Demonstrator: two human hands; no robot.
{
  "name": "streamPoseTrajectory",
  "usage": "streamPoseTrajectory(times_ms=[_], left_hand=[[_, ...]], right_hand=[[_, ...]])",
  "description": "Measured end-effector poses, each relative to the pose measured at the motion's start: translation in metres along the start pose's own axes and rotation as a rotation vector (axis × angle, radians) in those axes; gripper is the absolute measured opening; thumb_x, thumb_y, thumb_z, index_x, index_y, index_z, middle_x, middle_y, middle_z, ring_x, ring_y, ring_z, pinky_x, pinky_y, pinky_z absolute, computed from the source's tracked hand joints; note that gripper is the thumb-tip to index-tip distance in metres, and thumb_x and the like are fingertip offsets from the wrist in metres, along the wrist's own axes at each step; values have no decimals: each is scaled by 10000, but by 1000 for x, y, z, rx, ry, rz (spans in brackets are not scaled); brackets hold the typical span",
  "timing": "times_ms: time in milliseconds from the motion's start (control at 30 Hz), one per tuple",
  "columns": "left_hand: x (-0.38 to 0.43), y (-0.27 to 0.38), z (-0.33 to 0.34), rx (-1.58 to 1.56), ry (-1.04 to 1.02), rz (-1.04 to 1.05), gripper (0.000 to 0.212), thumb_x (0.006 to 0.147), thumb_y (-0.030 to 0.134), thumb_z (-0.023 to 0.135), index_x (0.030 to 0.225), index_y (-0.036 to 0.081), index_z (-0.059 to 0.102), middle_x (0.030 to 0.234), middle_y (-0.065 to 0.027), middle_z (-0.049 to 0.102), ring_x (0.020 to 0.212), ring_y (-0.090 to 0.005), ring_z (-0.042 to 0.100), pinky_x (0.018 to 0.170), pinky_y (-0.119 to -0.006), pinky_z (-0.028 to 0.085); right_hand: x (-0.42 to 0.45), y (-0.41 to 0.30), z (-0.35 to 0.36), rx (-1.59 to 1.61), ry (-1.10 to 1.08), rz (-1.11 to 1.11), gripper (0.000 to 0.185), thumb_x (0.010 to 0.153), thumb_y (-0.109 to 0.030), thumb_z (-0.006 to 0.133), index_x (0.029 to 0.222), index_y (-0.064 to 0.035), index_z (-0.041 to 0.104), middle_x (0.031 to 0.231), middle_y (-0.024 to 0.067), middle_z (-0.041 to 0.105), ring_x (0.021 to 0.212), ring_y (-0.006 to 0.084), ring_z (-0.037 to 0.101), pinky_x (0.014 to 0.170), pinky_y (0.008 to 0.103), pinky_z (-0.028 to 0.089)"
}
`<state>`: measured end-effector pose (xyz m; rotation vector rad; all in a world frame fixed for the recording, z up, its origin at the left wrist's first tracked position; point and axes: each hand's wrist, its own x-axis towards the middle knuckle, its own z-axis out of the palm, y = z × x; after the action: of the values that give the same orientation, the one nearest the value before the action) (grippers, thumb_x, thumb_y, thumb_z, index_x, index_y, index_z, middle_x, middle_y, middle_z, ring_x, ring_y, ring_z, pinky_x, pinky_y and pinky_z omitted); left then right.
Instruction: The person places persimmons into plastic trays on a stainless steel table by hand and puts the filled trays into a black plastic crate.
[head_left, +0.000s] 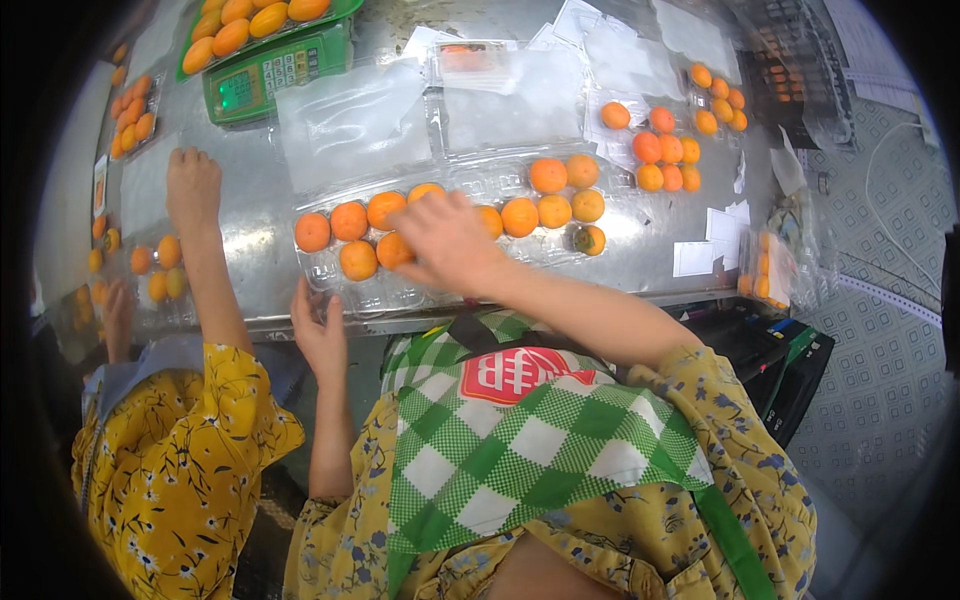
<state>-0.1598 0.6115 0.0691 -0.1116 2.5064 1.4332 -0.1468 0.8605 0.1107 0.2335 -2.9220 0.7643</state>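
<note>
Two clear plastic clamshell trays stand open side by side along the near edge of the metal table, their lids laid back. Orange persimmons (358, 260) fill part of the left tray (390, 296); more persimmons (520, 217) lie in the right tray (472, 180). My right hand (450, 244), slightly blurred, is over the left tray's right part, palm down; its fingers cover some fruit, and whether it grips one is hidden. My left hand (319, 326) is at the left tray's near left corner, thumb and fingers apart, nothing in it.
A green digital scale (277, 75) bearing a fruit tray is at the back left. On the left, a co-worker's arm (214, 262) reaches over the table near other persimmon trays. More persimmons (670, 148), white cards (694, 259) and a black crate (799, 75) are to the right.
</note>
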Motion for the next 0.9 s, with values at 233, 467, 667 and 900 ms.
streamPoseTrajectory(times_ms=[233,467,667,900], left_hand=[[-7,33,3,113,217,293,388,818,27,588,1199,8,518,1223,-149,472,1138,-275,462,935,-371,391],[-6,51,17,5,116,378,359,807,5,576,1163,-7,530,1199,-151,488,1114,-276,475,949,-368,387],[-14,54,30,-13,44,359,371,795,-1,585,1162,-5,530,1170,-147,508,1091,-270,494,945,-365,388],[-22,51,41,-56,14,394,374,789,5,594,1158,-1,531,1151,-146,521,1073,-267,512,942,-360,390]], right_hand=[[-60,118,-57,-323,46,339,468,692,-259,700,1087,-48,565,1107,127,530,1067,298,484,905,419,396],[-72,138,-66,-194,-42,307,453,640,-187,710,1046,-62,555,1037,111,534,1026,291,493,892,395,393],[-66,141,-68,-206,-93,338,444,608,-171,724,1003,-79,545,949,98,528,967,283,502,853,388,399],[-64,139,-64,-223,-85,345,439,604,-170,728,997,-85,552,936,97,534,950,292,507,884,408,383]])
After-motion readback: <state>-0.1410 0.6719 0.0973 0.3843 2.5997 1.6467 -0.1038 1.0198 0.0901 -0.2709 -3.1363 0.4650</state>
